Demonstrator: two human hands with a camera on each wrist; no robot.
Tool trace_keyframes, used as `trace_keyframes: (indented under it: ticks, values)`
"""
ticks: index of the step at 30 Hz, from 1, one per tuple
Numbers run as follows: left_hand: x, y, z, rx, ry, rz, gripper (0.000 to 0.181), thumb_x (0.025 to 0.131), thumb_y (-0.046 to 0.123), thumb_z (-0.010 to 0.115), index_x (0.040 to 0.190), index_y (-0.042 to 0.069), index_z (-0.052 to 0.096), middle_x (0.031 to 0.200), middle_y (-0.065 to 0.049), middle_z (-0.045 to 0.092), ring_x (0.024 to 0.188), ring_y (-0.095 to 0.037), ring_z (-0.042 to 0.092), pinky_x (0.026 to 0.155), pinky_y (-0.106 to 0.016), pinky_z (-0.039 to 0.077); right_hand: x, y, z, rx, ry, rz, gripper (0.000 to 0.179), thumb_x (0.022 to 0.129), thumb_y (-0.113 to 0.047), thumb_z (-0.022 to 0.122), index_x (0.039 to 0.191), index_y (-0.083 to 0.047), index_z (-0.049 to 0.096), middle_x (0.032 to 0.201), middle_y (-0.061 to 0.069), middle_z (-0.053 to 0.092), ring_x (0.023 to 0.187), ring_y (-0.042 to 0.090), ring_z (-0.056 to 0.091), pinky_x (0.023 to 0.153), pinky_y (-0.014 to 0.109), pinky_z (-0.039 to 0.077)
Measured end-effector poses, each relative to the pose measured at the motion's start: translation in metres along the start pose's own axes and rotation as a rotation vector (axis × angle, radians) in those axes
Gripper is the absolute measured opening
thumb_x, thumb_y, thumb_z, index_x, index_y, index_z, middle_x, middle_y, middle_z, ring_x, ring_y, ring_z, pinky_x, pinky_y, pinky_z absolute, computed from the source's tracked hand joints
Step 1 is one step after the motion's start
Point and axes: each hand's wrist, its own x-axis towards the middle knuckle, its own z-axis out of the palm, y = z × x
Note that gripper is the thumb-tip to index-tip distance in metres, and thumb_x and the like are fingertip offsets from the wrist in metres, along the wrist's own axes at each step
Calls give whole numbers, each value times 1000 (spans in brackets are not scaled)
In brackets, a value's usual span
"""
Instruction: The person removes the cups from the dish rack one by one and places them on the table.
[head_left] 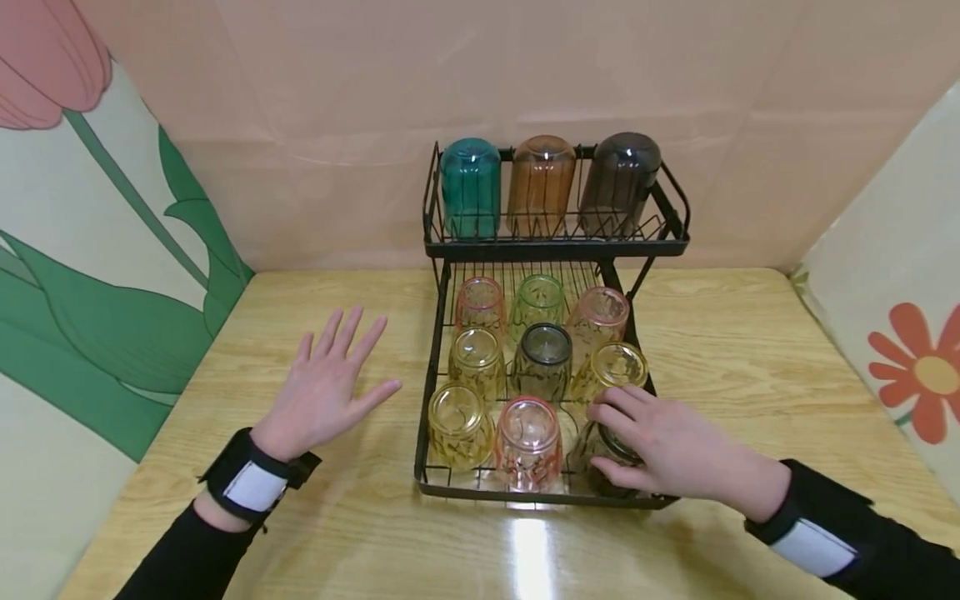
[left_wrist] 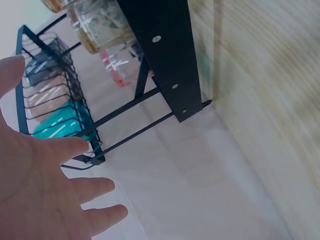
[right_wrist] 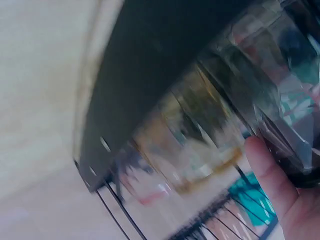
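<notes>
The pale wood table (head_left: 750,350) spans the lower frame of the head view, a pink wall (head_left: 337,100) behind it, a tulip (head_left: 52,62) at upper left and a red flower (head_left: 933,375) at right. At centre stands the rack (head_left: 555,249); at its lower right the right hand (head_left: 667,442) curls its fingers round a dark glass (right_wrist: 295,130). The left hand (head_left: 322,396), centre left, spreads wide. The left wrist view shows screws (left_wrist: 157,39) in the rack's side, hidden from the head view.
</notes>
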Motion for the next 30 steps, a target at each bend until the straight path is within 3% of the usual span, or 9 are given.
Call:
trace_keyframes:
  ticks: [6,13,16,20,26,30]
  values:
    - [2,1,-1,-3,10,1,81,94,63,46,156,18,20,159,-20,13,144,-41,9,107,-68,12,19,4,-28,-10,-11,-50,40,97,-47,48,104,-10,60,94,-3,55,78,11,54,54,22,48]
    - [4,2,-2,-16,15,4,81,94,62,46,156,18,20,159,-19,12,144,-41,9,108,-68,12,36,4,-55,-8,-24,-60,39,97,-47,49,103,-10,60,94,-3,55,75,10,52,45,15,39]
    - [5,3,-3,-63,24,8,80,95,62,45,157,19,18,160,-16,11,145,-39,9,109,-65,13,43,5,-63,-7,-8,-54,43,98,-49,46,104,-9,60,96,-1,56,73,11,53,43,16,38]
    - [10,10,-6,-271,42,26,76,97,55,47,157,23,13,161,-12,9,145,-35,9,111,-61,13,57,8,-68,26,35,-44,47,99,-51,44,107,-8,61,97,0,57,70,11,53,45,20,41]
    - [16,27,-11,-718,49,59,67,102,48,43,157,29,11,161,-1,7,146,-25,8,111,-61,12,82,11,-65,86,58,8,51,100,-52,41,112,-5,59,106,5,59,84,15,58,59,29,50]
    - [20,41,-14,-1066,36,49,71,100,57,35,157,22,12,161,-4,13,145,-25,14,111,-59,16,98,8,-54,99,119,32,55,100,-53,39,115,-3,57,108,9,60,90,20,59,66,36,51]
